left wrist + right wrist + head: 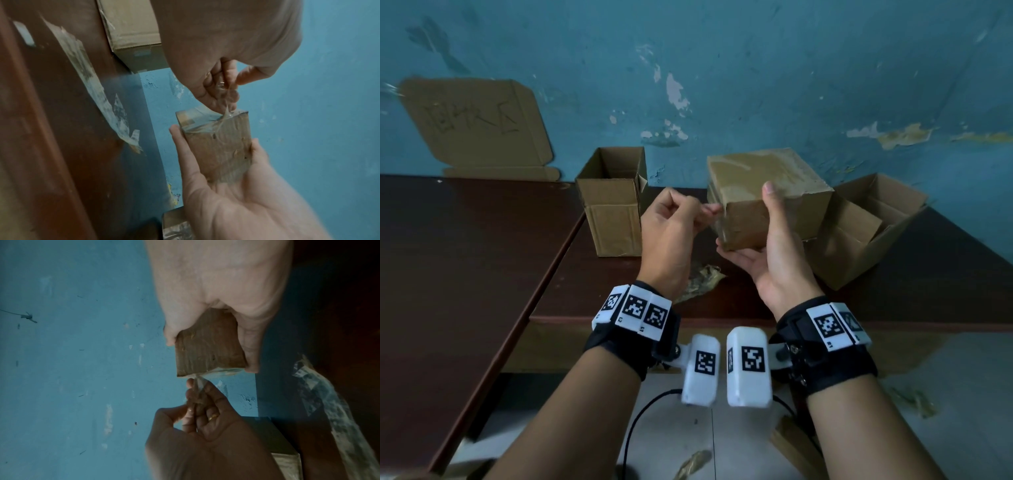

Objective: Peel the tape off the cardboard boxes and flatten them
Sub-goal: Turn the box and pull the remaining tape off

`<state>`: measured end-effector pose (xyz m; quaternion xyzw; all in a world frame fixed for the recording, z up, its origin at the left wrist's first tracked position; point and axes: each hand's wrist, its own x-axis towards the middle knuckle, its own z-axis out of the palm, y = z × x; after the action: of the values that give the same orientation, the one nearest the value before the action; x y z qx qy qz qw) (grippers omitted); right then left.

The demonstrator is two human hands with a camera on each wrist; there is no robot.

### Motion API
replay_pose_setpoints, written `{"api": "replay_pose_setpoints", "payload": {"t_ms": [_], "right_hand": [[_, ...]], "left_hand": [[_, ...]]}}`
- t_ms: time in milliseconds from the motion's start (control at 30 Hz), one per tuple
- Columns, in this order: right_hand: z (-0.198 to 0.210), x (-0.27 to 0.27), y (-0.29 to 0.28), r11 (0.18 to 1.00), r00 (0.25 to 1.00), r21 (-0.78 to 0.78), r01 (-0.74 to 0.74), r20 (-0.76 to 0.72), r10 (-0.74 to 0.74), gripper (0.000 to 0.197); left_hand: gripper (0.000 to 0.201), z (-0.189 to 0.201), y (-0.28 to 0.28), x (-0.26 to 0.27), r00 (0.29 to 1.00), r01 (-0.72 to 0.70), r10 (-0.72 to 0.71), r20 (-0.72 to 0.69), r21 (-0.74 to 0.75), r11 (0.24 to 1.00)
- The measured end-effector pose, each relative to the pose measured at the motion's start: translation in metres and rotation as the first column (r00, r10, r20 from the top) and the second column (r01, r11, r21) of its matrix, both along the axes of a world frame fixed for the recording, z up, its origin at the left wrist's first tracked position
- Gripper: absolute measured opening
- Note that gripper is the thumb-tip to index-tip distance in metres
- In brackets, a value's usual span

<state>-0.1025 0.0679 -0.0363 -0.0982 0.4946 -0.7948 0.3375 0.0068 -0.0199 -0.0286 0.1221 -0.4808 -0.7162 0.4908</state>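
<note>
A closed, taped cardboard box (763,192) is held above the brown table. My right hand (767,246) grips it from below, thumb up its near face and fingers under it; the same box (218,142) (207,345) fills both wrist views. My left hand (674,219) is at the box's left edge and pinches a strip of clear tape (225,104) between thumb and fingers. The tape (197,384) stretches from the box's corner to those fingers, partly lifted off the cardboard.
An open tall box (613,202) stands left of my hands and a bigger open box (866,226) lies at the right. Crumpled tape (702,277) lies on the table (482,257) below my hands. A flattened cardboard sheet (476,123) leans against the blue wall.
</note>
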Motion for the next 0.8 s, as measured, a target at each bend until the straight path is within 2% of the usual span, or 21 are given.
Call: {"api": "replay_pose_setpoints", "payload": {"t_ms": [67,167,300,467,533,633,733,800], "right_hand": [[0.000,0.000,0.000,1.000,1.000,0.002,0.010,0.002,-0.010,0.087],[0.004,-0.002,0.002,0.999,0.999,-0.043,0.007,0.043,-0.005,0.081],[0.008,-0.012,0.008,0.994,0.996,-0.103,0.032,0.085,-0.024,0.081],[0.012,-0.015,0.014,0.996,0.998,-0.084,-0.002,0.064,0.007,0.080],[0.013,-0.013,0.016,0.999,0.999,-0.051,-0.016,0.038,0.018,0.080],[0.013,-0.013,0.017,0.999,0.999,-0.026,-0.035,0.016,0.036,0.083],[0.013,-0.012,0.017,0.999,0.999,-0.023,-0.039,0.003,0.039,0.085],[0.013,-0.010,0.016,0.999,0.999,-0.018,-0.047,0.002,0.047,0.082]], "left_hand": [[0.007,-0.002,-0.001,-0.002,0.997,-0.027,0.029,0.067,-0.026,0.999],[0.019,-0.005,-0.001,-0.004,0.982,-0.047,0.061,0.179,-0.082,0.995],[0.026,-0.006,0.002,-0.005,0.953,-0.001,0.046,0.300,-0.149,0.989],[0.052,-0.009,0.003,-0.004,0.906,0.071,0.072,0.417,-0.318,0.946],[0.045,-0.011,0.001,-0.004,0.862,0.109,0.133,0.489,-0.435,0.894],[0.016,-0.015,-0.005,-0.005,0.792,0.149,0.271,0.547,-0.604,0.783],[0.011,-0.014,-0.004,-0.003,0.756,0.099,0.373,0.537,-0.658,0.747],[0.009,-0.013,-0.003,-0.002,0.760,0.085,0.392,0.519,-0.677,0.731]]}}
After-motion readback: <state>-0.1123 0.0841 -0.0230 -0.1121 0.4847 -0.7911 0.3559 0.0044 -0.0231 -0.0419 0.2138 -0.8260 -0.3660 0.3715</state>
